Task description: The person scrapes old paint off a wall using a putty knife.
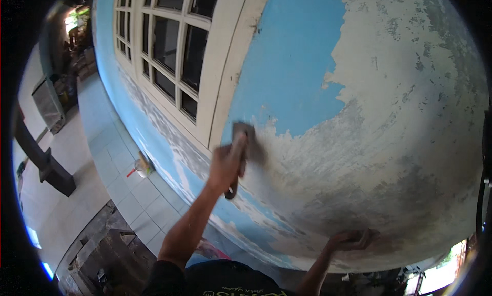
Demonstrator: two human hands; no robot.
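Note:
My left hand (224, 168) is closed round the handle of a scraper (242, 128), raised against the wall beside the window frame. The broad blade points up and is smeared by motion; the dark handle end sticks out below my fist. Around the blade, light blue paint (292, 75) meets a scraped, patchy grey-white wall surface (379, 137). Lower down and to the right, my right hand (353, 239) is held close to the wall, its fingers apart and loosely bent. Nothing shows in it, though it is dark there; whether it touches the wall I cannot tell.
A cream window frame (207, 106) with dark panes runs up the wall at left. On the pale tiled ledge (146, 193) below stands a small white container (142, 169) with a red-handled tool. A dark post (56, 175) and a wooden piece (115, 260) lie further left.

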